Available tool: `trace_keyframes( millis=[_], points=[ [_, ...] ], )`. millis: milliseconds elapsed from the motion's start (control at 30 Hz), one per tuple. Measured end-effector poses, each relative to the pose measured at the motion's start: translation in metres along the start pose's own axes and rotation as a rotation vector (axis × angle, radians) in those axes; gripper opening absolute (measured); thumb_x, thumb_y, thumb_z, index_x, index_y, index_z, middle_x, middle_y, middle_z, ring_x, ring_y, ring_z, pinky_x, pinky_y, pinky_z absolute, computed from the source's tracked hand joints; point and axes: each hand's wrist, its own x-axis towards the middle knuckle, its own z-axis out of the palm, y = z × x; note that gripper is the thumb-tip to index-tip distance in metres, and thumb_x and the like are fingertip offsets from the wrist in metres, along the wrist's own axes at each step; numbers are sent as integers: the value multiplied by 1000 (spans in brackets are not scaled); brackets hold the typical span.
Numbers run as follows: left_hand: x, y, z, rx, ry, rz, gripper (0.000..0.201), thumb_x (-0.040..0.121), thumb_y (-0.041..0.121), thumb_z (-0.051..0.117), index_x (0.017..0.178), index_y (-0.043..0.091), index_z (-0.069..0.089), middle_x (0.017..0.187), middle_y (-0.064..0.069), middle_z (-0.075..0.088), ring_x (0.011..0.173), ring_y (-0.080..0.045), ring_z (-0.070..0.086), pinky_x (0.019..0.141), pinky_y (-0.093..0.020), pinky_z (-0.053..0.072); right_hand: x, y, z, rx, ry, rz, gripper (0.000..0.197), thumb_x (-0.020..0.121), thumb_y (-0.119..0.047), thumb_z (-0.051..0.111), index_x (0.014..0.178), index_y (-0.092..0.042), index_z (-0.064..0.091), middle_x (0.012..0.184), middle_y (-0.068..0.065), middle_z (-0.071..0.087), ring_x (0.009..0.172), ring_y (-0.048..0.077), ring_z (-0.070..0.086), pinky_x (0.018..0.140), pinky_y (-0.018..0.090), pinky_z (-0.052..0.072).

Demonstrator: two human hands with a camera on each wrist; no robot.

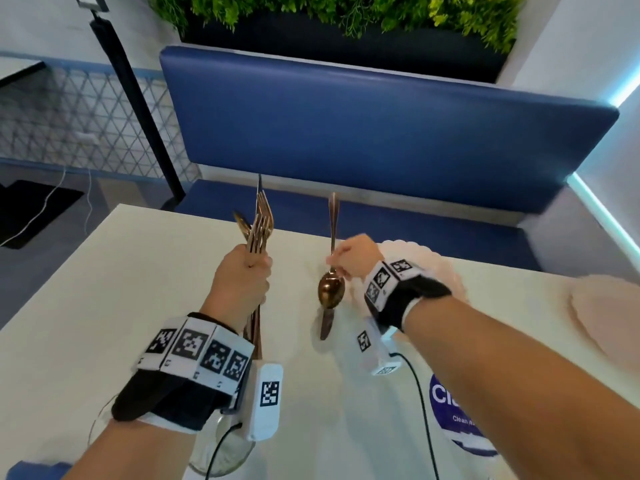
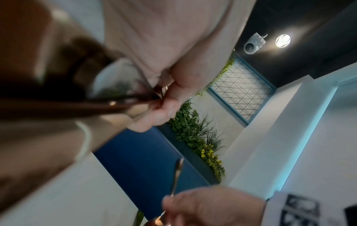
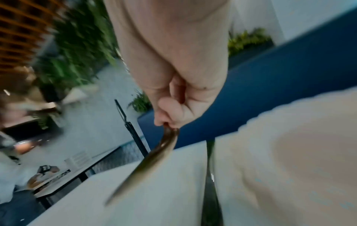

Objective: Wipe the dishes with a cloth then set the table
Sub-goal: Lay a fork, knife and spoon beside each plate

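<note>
I am looking down over a white rectangular table [image 1: 121,271] from the head camera. My left hand [image 1: 239,282] is clenching a bundle of copper-coloured metal cutlery [image 1: 258,230], its fingers wrapped around the handles; the fork tines and a knife tip are pointing up and away, above the middle of the table. In the left wrist view the same handles [image 2: 108,105] are running under curled fingers [image 2: 168,107], though that picture is blurred.

My right hand [image 1: 353,254] is pinching a copper-coloured metal spoon [image 1: 331,289] by the neck, bowl hanging toward the near side and handle pointing up and far. The bowl is hovering just left of a pale pink scalloped plate [image 1: 433,258] lying on the right part of the table. Below the bowl, a dark strip is lying on the table beside the plate; whether it is a knife or a shadow I cannot tell. The right wrist view is showing the fingertips [image 3: 164,117] closing on the spoon [image 3: 150,160] above the table, with the plate [image 3: 289,152] to the right.

A second pale pink plate [image 1: 602,313] is sitting at the right edge. A clear glass [image 1: 221,452] is standing on the near side under my left wrist, and a blue-and-white labelled packet [image 1: 457,410] is lying under my right forearm. A blue padded bench [image 1: 381,133] is standing beyond the table.
</note>
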Motion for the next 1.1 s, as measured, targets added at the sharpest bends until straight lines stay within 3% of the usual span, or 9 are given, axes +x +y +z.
trace_keyframes(
  millis=[67,133,233,600,700,767,867,967,1100],
  points=[
    [-1,-2,-3,-19,2,7,14,94,6,39,85,13,47,70,-2,42,56,-13,37,52,-25,36,13,9,30,133,-69,105,28,90,-18,58,64,-19,48,65,-2,52,50,3,50,39,9,40],
    [-1,-5,-5,-39,-9,-8,13,95,8,39,87,12,48,70,-1,42,56,-13,38,53,-25,37,25,13,54,171,-108,188,29,89,-18,59,63,-18,46,65,-2,52,49,4,50,36,10,39],
    [-2,-7,-5,-69,-26,-15,11,96,9,40,90,11,49,71,-1,43,56,-13,38,53,-25,37,34,12,73,9,-93,266,36,88,-23,57,57,-15,40,60,-1,48,50,10,44,42,18,36],
    [-3,-7,-8,-107,-48,-23,10,96,14,44,89,14,51,71,-1,45,56,-12,39,53,-24,39,44,3,77,-104,-28,274,37,91,-28,56,63,-12,39,84,3,56,76,17,52,54,17,33],
    [-7,-7,-8,-116,-59,-19,9,96,15,46,89,14,52,71,-1,48,55,-12,42,54,-25,40,43,6,80,-160,-32,249,38,91,-29,57,62,-14,37,81,3,54,71,16,50,56,17,33],
    [-10,-6,-7,-126,-67,-16,11,96,16,46,88,15,53,71,-1,52,54,-12,43,55,-26,41,40,5,79,-101,-17,252,35,88,-29,61,65,-14,39,87,6,55,77,18,53,61,20,41],
    [-16,-4,-2,-150,-79,-12,13,97,17,45,86,17,53,69,-1,54,54,-12,45,57,-27,42,25,-1,68,-22,23,201,26,86,-28,64,88,-3,58,90,10,66,79,21,65,76,24,54],
    [-26,-2,10,-215,-103,-48,11,97,16,44,91,12,52,68,-1,53,55,-13,47,59,-28,45,-15,-7,43,206,60,49,11,87,-16,62,84,-5,62,69,5,63,54,12,60,49,18,49],
    [-43,-1,40,-332,-177,-119,15,98,16,42,86,11,49,65,-3,51,53,-14,48,61,-30,48,-81,2,3,229,57,-138,11,90,-15,58,85,-10,66,67,1,63,51,7,55,43,12,42]
  ],
)
